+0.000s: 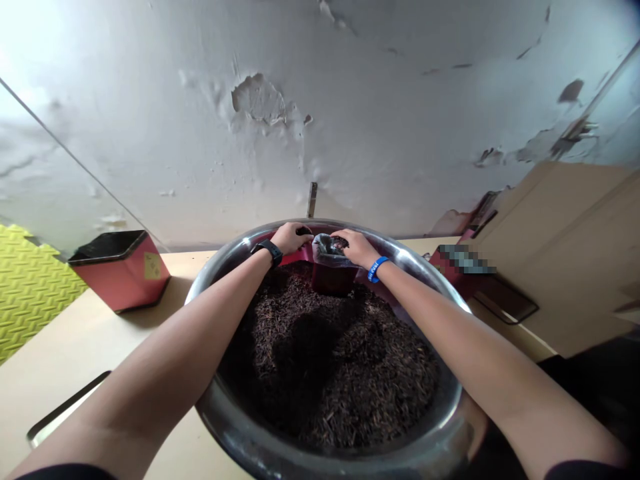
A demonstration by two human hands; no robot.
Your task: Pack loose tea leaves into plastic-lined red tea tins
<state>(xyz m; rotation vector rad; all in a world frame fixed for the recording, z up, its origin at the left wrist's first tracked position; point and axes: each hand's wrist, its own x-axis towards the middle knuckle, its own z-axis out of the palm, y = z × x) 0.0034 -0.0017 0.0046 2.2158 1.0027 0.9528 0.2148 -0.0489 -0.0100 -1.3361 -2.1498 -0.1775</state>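
Head cam: both hands at far rim of big steel basin [440, 280] on tabletop [60, 360]. Left hand [290, 237] curled round edge of plastic-lined red container [333, 270], holding liner open, I'd say. Right hand [355, 247] pinched shut on liner's other side. Container stands upright in dark loose tea leaves [340, 360], already holding some. Pink box [123, 270] well left.

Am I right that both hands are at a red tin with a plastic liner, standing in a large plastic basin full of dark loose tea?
Not quite: the basin is shiny metal, not plastic, as the head view shows. The rest holds: the left hand and right hand are at the red tin with its plastic liner, standing in the dark loose tea.
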